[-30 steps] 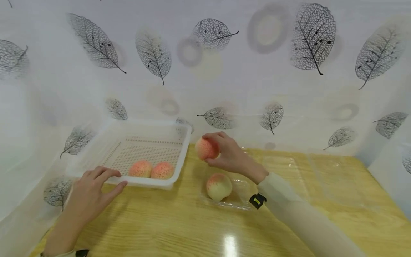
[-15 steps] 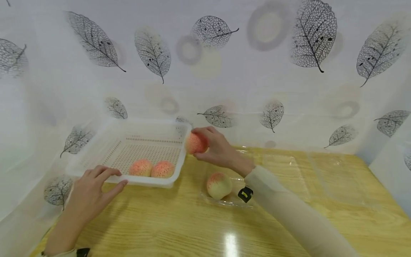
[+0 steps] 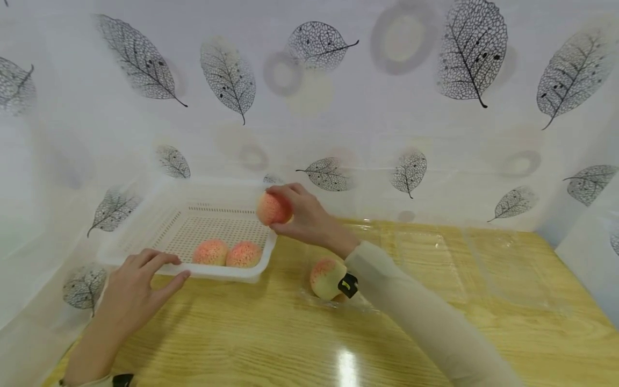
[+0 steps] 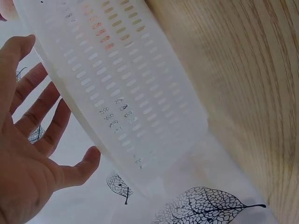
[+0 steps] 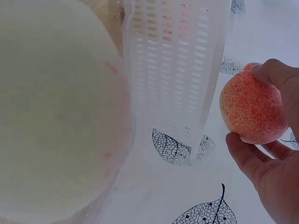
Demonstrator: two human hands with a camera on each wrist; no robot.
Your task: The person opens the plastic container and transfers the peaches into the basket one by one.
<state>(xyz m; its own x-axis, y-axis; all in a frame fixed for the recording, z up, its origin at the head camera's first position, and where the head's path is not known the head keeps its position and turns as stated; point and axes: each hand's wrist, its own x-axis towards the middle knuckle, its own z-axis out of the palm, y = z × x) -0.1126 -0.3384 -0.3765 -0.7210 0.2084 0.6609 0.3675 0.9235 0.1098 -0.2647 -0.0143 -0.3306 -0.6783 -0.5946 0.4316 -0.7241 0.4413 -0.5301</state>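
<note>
In the head view my right hand grips a pink-red peach between thumb and fingers, over the right rim of a white perforated plastic basket. The right wrist view shows the held peach from the side, with the fingertips and thumb on it. My left hand rests its fingers on the basket's near left rim, loosely bent and not gripping. Inside the basket two peaches lie side by side at the near edge. Another peach sits in a clear plastic tray, partly behind my right wrist.
More clear plastic trays lie on the wooden table to the right. A leaf-printed white sheet hangs behind and along the sides of the table. The basket stands against it at the back left.
My right hand has moved left with the peach, from above the clear tray to the basket's right rim. The left hand has stayed on the rim.
</note>
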